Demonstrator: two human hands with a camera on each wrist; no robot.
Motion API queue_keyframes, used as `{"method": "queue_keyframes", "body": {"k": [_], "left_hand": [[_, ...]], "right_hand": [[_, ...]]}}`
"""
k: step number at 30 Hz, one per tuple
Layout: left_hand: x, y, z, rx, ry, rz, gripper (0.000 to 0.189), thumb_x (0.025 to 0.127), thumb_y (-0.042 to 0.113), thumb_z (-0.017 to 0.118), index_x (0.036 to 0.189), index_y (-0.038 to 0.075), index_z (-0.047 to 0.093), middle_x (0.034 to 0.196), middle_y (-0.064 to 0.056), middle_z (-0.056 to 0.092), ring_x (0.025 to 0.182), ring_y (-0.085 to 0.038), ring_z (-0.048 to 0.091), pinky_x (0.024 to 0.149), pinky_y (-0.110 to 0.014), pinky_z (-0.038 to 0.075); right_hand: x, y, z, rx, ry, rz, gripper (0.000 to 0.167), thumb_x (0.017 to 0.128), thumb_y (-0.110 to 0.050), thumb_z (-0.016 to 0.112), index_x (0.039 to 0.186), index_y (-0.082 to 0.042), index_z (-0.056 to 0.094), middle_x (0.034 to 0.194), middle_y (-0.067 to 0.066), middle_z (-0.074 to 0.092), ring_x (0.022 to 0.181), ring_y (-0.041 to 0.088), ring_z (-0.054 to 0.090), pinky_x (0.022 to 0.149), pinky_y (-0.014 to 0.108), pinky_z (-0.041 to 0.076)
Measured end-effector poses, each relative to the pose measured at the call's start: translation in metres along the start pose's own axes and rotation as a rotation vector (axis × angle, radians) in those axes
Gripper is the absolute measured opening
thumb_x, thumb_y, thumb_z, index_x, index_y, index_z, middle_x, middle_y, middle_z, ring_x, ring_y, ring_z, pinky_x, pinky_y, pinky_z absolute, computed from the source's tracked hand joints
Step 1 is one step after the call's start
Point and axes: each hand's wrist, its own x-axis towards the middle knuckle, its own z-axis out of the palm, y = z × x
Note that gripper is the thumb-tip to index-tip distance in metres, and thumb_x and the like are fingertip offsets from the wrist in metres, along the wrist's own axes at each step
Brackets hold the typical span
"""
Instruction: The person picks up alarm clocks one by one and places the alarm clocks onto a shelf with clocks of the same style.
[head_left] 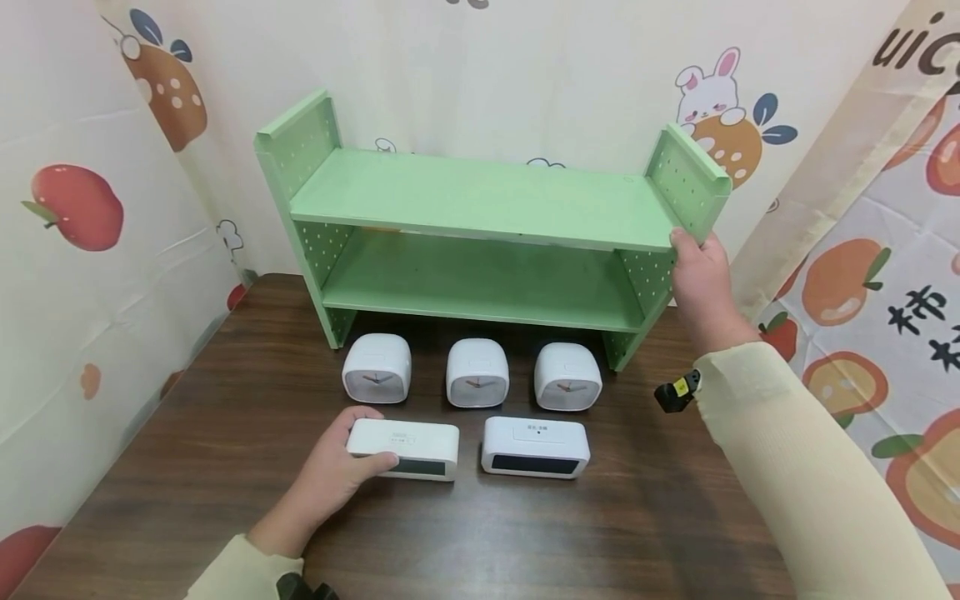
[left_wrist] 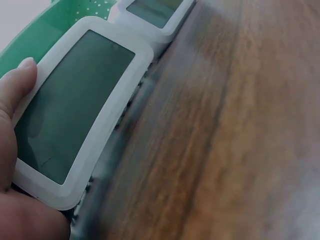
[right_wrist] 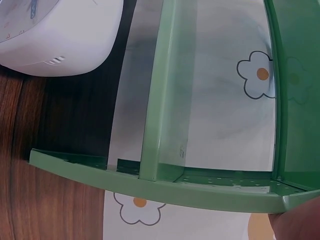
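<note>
My left hand [head_left: 327,472] grips a white rectangular digital clock [head_left: 405,435] by its left end, thumb over the dark display. In the left wrist view that display [left_wrist: 75,105] is blank. A second white digital clock [head_left: 536,433] stands just to its right. My right hand [head_left: 703,287] holds the right side of a green two-tier metal shelf [head_left: 480,198] near the upper board, thumb at the front edge. Most of that hand is out of the right wrist view, where the shelf's side panel [right_wrist: 210,197] shows.
Three white rounded analog clocks stand in a row before the shelf: a left one [head_left: 377,368], a middle one [head_left: 477,372] and a right one [head_left: 567,377]. Everything rests on a dark wooden table [head_left: 600,525]. Fruit-printed curtains [head_left: 525,75] hang behind and at both sides.
</note>
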Motion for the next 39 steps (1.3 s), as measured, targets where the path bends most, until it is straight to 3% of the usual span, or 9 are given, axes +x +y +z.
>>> {"method": "queue_keyframes", "body": {"k": [11, 19, 23, 33, 39], "left_hand": [[0.005, 0.019, -0.004, 0.008, 0.005, 0.058, 0.061, 0.079, 0.012, 0.09, 0.127, 0.005, 0.054, 0.114, -0.013, 0.061, 0.099, -0.024, 0.054, 0.085, -0.032, 0.045], [0.011, 0.036, -0.022, 0.018, -0.043, 0.075, 0.059, 0.085, 0.013, 0.086, 0.131, 0.005, 0.051, 0.122, -0.016, 0.058, 0.105, -0.028, 0.053, 0.083, -0.036, 0.048], [0.02, 0.052, -0.035, 0.062, -0.073, 0.093, 0.06, 0.089, 0.018, 0.084, 0.135, 0.005, 0.048, 0.129, -0.017, 0.055, 0.111, -0.032, 0.051, 0.085, -0.04, 0.047], [0.047, 0.089, -0.065, 0.159, -0.061, 0.111, 0.059, 0.091, 0.025, 0.081, 0.136, 0.006, 0.049, 0.133, -0.019, 0.053, 0.113, -0.033, 0.051, 0.087, -0.039, 0.047], [0.062, 0.108, -0.077, 0.11, -0.077, 0.124, 0.057, 0.094, 0.02, 0.078, 0.137, 0.001, 0.047, 0.133, -0.018, 0.052, 0.114, -0.029, 0.051, 0.087, -0.028, 0.049]], "right_hand": [[-0.002, -0.002, 0.0, 0.012, 0.0, -0.005, 0.051, 0.111, -0.035, 0.039, 0.159, -0.018, 0.036, 0.154, 0.006, 0.045, 0.138, 0.018, 0.043, 0.12, 0.043, 0.028], [0.0, -0.003, 0.009, 0.022, 0.005, -0.003, 0.051, 0.111, -0.035, 0.04, 0.158, -0.014, 0.037, 0.149, 0.006, 0.048, 0.134, 0.017, 0.046, 0.118, 0.043, 0.031], [0.002, -0.002, 0.008, 0.026, 0.017, -0.004, 0.051, 0.111, -0.034, 0.041, 0.158, -0.015, 0.037, 0.15, 0.007, 0.047, 0.134, 0.018, 0.046, 0.119, 0.042, 0.03], [0.001, 0.0, 0.003, -0.007, 0.035, 0.007, 0.051, 0.111, -0.035, 0.039, 0.159, -0.018, 0.036, 0.155, 0.007, 0.044, 0.138, 0.019, 0.043, 0.12, 0.043, 0.028], [0.001, 0.001, 0.002, -0.007, 0.032, -0.007, 0.051, 0.111, -0.035, 0.04, 0.158, -0.017, 0.038, 0.153, 0.008, 0.045, 0.138, 0.02, 0.043, 0.12, 0.043, 0.029]]}}
